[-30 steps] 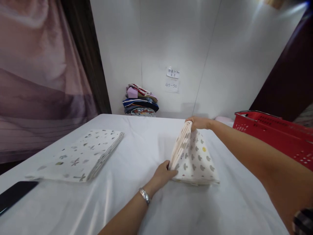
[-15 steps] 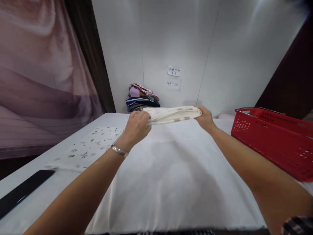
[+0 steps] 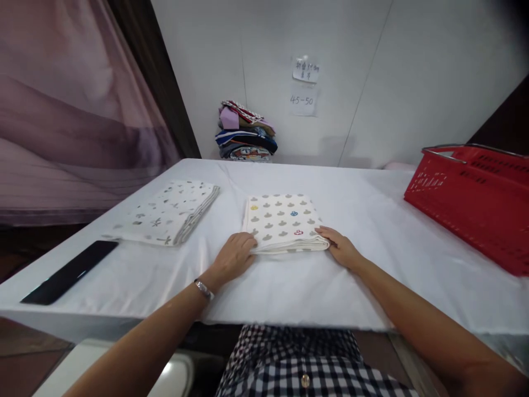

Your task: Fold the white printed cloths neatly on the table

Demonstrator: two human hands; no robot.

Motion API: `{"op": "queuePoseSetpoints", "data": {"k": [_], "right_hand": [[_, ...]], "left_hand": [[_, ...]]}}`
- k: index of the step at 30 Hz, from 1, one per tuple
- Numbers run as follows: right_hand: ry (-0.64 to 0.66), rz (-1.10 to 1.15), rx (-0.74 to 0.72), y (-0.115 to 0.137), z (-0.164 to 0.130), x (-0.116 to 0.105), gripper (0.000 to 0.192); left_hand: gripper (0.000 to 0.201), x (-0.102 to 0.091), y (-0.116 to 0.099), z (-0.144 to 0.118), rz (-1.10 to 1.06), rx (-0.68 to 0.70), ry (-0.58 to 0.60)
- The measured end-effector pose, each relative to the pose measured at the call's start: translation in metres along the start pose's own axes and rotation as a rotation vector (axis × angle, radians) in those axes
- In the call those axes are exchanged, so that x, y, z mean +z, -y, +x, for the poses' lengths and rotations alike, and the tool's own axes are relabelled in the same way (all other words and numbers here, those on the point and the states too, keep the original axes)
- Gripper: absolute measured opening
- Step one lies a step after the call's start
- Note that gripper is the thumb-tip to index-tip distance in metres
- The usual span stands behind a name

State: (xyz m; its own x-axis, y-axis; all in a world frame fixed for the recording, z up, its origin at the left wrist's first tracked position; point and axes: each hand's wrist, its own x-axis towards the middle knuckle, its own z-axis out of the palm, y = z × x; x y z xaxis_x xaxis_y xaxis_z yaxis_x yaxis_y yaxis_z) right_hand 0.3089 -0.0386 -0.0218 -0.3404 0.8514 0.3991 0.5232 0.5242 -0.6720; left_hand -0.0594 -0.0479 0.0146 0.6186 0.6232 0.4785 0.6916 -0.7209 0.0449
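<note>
A folded white cloth with grey cloud prints (image 3: 283, 221) lies flat on the white table (image 3: 372, 220), in front of me. My left hand (image 3: 233, 256) grips its near left corner, a silver bracelet on the wrist. My right hand (image 3: 341, 248) holds the near right corner, fingers on top of the cloth's edge. Both hands rest on the table surface.
A second folded cloth with leaf prints (image 3: 171, 212) lies to the left. A black phone (image 3: 70, 271) sits near the left table edge. A red plastic basket (image 3: 475, 196) stands at the right. A pile of folded clothes (image 3: 246, 132) rests by the back wall under paper notes (image 3: 303, 85).
The cloud-print cloth was upright on the table, then lifted and stretched between both hands in the air. Now it lies flat near the front edge, both hands on its near corners.
</note>
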Motion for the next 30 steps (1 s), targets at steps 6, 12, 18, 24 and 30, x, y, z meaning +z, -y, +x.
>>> {"op": "queuePoseSetpoints", "data": {"k": [6,12,18,24,30], "right_hand": [[-0.067,0.183,0.140,0.014,-0.006,-0.002,0.039],[-0.120,-0.176,-0.038,0.029,0.003,0.005,0.034],[-0.053,-0.402,-0.186,0.024,0.009,0.012,0.030],[-0.067,-0.423,-0.176,0.014,0.001,0.010,0.031],[-0.110,-0.470,-0.196,0.006,-0.002,0.011,0.031]], "left_hand": [[0.036,0.002,-0.003,0.003,-0.056,-0.087,-0.090],[0.038,0.013,-0.016,0.020,-0.054,-0.085,-0.080],[0.037,0.019,-0.017,0.024,-0.039,-0.042,-0.011],[0.036,0.023,-0.015,0.020,-0.039,-0.095,0.076],[0.036,0.025,-0.016,0.018,-0.045,-0.123,0.052]]}}
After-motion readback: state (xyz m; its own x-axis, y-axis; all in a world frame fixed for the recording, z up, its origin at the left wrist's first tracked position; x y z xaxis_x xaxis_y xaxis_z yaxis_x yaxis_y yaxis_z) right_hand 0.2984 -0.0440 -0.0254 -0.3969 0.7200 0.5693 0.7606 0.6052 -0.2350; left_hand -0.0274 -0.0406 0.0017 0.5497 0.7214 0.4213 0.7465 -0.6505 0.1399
